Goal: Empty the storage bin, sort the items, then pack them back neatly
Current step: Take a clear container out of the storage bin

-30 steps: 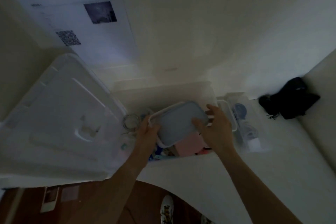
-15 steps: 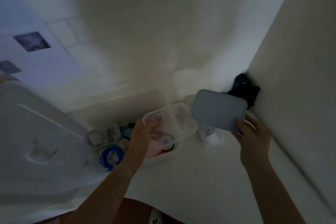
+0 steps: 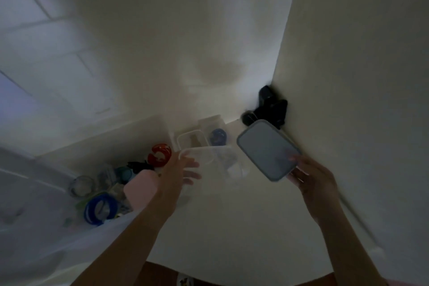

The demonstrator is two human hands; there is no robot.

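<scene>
My left hand (image 3: 178, 176) holds a clear plastic container (image 3: 216, 158) by its near rim, just right of the storage bin. My right hand (image 3: 311, 179) pinches the lower corner of a grey rectangular lid (image 3: 267, 148), tilted in the air near the right wall. The clear storage bin (image 3: 111, 141) sits at the left. In it lie a red round item (image 3: 160, 154), a blue ring (image 3: 101, 209), a pink box (image 3: 141, 188) and a glass jar (image 3: 81, 186). The picture is dim and blurred.
The bin's large clear lid (image 3: 23, 193) leans at the far left. On the white surface beyond my hands stand other clear containers (image 3: 190, 141), one with a blue round item (image 3: 218, 137). A black object (image 3: 269, 107) lies in the corner by the right wall.
The grey lid came off the clear container. My right hand carried the lid right, and my left hand moved the container out of the bin toward the white surface.
</scene>
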